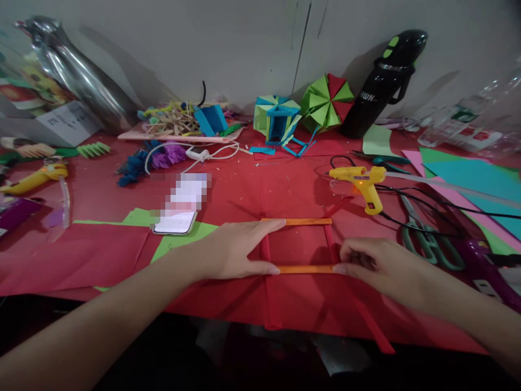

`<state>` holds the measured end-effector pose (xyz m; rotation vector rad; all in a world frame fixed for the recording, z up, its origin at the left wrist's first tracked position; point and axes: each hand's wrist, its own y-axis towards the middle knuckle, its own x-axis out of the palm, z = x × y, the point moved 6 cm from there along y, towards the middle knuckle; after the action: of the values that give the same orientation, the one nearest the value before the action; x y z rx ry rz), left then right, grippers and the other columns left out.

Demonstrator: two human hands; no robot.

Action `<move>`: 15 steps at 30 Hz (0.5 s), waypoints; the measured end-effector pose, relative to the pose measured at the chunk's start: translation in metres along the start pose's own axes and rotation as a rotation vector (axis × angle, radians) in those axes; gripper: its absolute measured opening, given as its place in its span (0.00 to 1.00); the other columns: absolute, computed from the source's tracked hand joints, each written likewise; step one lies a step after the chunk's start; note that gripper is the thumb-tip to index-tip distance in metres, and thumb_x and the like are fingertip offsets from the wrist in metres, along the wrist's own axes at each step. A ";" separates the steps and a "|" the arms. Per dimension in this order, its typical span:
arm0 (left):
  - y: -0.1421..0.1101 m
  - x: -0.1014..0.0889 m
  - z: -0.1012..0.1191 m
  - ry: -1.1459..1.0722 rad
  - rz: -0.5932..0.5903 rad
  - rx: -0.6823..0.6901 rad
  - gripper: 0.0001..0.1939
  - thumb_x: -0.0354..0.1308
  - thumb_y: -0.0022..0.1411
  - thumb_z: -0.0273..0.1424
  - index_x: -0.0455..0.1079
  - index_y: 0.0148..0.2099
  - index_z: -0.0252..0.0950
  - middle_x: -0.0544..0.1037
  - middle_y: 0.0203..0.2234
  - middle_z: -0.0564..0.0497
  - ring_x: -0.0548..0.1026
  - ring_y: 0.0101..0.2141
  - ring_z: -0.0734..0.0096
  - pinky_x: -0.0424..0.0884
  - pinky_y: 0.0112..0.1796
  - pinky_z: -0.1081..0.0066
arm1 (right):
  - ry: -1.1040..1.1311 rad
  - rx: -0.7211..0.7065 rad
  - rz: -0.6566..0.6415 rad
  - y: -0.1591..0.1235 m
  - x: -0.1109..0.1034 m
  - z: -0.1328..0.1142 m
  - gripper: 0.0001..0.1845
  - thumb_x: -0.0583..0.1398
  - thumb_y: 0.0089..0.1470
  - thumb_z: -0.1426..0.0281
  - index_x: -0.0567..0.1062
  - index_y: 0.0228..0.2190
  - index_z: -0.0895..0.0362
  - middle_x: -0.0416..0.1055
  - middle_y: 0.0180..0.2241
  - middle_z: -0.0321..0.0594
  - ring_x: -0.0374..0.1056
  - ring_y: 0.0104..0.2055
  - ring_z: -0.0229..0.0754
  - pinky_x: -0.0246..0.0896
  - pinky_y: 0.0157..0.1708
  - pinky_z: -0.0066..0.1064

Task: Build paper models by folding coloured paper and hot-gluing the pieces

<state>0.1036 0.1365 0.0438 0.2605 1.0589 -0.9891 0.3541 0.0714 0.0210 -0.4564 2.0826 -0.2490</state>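
A small square frame lies flat on red paper (101,255) near the table's front edge, made of two orange sticks (303,221) and two red sticks (329,241). My left hand (236,250) lies flat on the frame's left side, fingers stretched out, one fingertip on the far orange stick and the thumb on the near orange stick (305,269). My right hand (378,263) has its fingers curled and pressed on the frame's near right corner. A long red strip (366,320) runs from that corner toward the table edge.
A yellow glue gun (362,182) with a black cord stands just behind the frame. Green-handled scissors (427,241) lie to the right. A phone (175,222) lies left of the frame. Paper models (325,100), a black bottle (382,87), craft sticks (175,122) and coloured sheets (476,179) fill the back.
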 end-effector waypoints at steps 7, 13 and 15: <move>0.001 0.002 0.001 -0.006 0.008 -0.012 0.43 0.56 0.63 0.56 0.46 0.73 0.50 0.57 0.69 0.52 0.62 0.65 0.53 0.63 0.59 0.59 | 0.032 0.018 -0.011 0.007 -0.003 -0.008 0.18 0.62 0.56 0.53 0.72 0.26 0.54 0.71 0.23 0.34 0.63 0.24 0.37 0.55 0.23 0.29; 0.000 0.003 0.001 -0.031 0.018 -0.042 0.42 0.58 0.62 0.55 0.48 0.72 0.50 0.59 0.69 0.52 0.63 0.65 0.52 0.63 0.59 0.58 | -0.004 0.057 -0.009 0.011 -0.007 -0.009 0.16 0.63 0.55 0.56 0.71 0.24 0.53 0.72 0.24 0.34 0.66 0.25 0.38 0.54 0.24 0.30; 0.000 0.002 0.001 -0.036 0.017 -0.045 0.43 0.58 0.62 0.55 0.47 0.72 0.50 0.59 0.69 0.52 0.63 0.65 0.52 0.63 0.59 0.58 | -0.018 0.074 0.000 0.012 -0.006 -0.006 0.17 0.64 0.54 0.55 0.71 0.24 0.53 0.72 0.24 0.34 0.65 0.26 0.39 0.55 0.24 0.30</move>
<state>0.1049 0.1347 0.0425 0.2138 1.0431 -0.9507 0.3490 0.0847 0.0251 -0.4127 2.0485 -0.3193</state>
